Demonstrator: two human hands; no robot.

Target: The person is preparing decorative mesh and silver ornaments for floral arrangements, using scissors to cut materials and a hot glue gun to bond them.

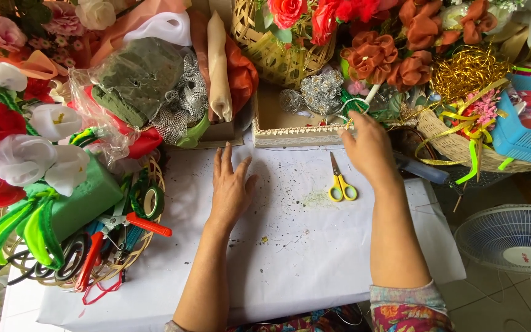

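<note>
My left hand [230,187] lies flat, fingers spread, on the white sheet [290,246] covering the table. My right hand [370,147] reaches forward to the near edge of a lace-trimmed shallow box [290,136], its fingertips at the rim beside silver and green trimmings [324,92]; whether it pinches anything is hidden. Small yellow-handled scissors [339,181] lie closed on the sheet just left of my right wrist. Dark crumbs are scattered on the sheet between the hands.
A round wicker tray [150,165] at the left holds tape rolls, green foam, pliers and red-handled tools. Artificial flowers, fabric and a woven basket [278,55] crowd the back. A basket with gold ribbon and a blue plastic box [523,135] sit at right; a white fan [514,237] stands on the floor.
</note>
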